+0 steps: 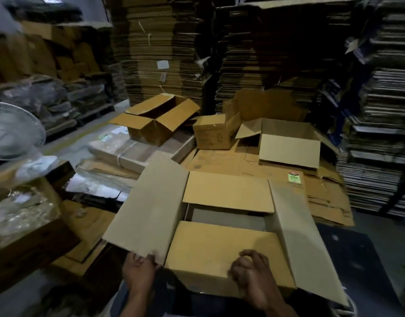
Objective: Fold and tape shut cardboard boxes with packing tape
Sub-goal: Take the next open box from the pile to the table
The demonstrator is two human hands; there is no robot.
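A brown cardboard box [226, 195] stands right in front of me with its top open. The near flap [210, 248] and the far flap lie folded inward, and a gap between them shows the dark inside. The two long side flaps stick up and outward at left and right. My left hand [139, 268] pinches the near corner of the left side flap [149, 207]. My right hand [249, 273] rests on the near flap with its fingers curled. No tape is in view.
Several open and flattened boxes [158, 120] lie on a low pile behind the box. Tall stacks of flat cardboard [160, 49] fill the back and right. A white fan [11, 129] and a box of plastic wrap [25, 216] stand at left.
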